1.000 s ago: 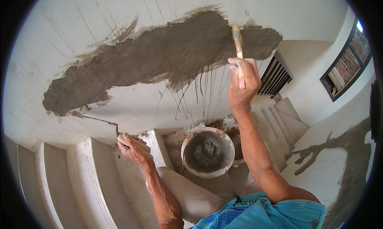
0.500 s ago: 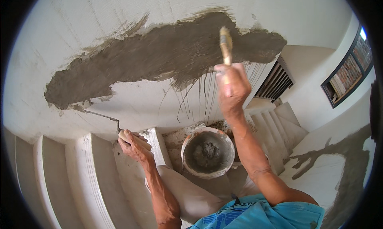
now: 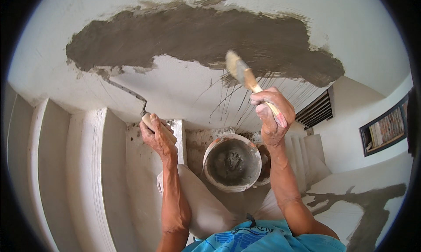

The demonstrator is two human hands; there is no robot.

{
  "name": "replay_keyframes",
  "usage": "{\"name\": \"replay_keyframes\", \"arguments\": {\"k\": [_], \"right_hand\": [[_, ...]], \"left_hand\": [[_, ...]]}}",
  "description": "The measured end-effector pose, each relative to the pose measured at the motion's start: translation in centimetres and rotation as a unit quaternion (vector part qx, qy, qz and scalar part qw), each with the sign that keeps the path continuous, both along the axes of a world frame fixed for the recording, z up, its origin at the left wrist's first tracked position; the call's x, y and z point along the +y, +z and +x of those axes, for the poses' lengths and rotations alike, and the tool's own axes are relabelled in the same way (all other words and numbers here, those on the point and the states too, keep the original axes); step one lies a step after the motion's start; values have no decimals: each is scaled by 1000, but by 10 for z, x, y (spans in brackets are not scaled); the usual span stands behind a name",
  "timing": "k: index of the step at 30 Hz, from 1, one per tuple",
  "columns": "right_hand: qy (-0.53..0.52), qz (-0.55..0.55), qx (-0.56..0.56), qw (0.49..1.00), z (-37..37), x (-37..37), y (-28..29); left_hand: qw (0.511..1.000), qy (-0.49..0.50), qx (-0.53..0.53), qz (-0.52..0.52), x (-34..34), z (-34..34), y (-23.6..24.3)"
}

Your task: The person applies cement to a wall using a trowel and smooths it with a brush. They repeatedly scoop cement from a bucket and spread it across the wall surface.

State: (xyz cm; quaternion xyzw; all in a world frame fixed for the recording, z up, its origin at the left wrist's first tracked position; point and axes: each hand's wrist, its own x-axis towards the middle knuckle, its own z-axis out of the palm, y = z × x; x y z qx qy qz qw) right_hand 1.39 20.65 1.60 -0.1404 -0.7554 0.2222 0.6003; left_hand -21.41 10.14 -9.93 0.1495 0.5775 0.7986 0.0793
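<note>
My right hand (image 3: 272, 116) grips the wooden handle of a brush (image 3: 240, 71), whose bristles touch the lower edge of a wide patch of wet grey plaster (image 3: 197, 41) on the white wall. Thin grey drips run down the wall below the brush. My left hand (image 3: 155, 133) holds the wooden handle of a trowel (image 3: 127, 93), its thin blade lying edge-on against the wall under the patch's left end. A round bucket (image 3: 232, 162) of grey mortar sits between my forearms, just above my knees.
White stair steps (image 3: 74, 164) descend on the left. A louvred vent (image 3: 318, 111) and a framed picture (image 3: 386, 129) are on the right wall. A smear of grey plaster (image 3: 368, 203) marks the lower right surface. Mortar splashes lie around the bucket.
My right hand has swept the brush leftward and downward from the patch's right part to its lower middle edge. The view has shifted. My left hand stays on the trowel.
</note>
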Motion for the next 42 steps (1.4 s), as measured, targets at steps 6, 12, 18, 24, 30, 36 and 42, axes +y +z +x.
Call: {"name": "replay_keyframes", "arguments": {"k": [6, 12, 18, 24, 30, 36, 42], "right_hand": [[56, -19, -190, 980, -18, 19, 20], [26, 58, -100, 993, -15, 35, 63], [-1, 100, -157, 983, -8, 15, 70], [22, 109, -198, 974, -14, 33, 81], [-58, 112, -123, 984, 7, 10, 102], [-42, 43, -271, 961, -3, 26, 92], [-117, 81, -151, 978, 18, 10, 100]], "left_hand": [[1000, -9, -10, 3, -2, 2, 4], [1000, -7, -15, 21, -3, -4, 2], [1000, -2, -13, 15, -2, -3, 1], [1000, -7, -26, -4, -3, -3, -1], [1000, -11, -19, -7, -4, -7, -4], [1000, -16, -17, -18, -3, -4, -2], [1000, -11, -17, -23, -6, -7, -2]]}}
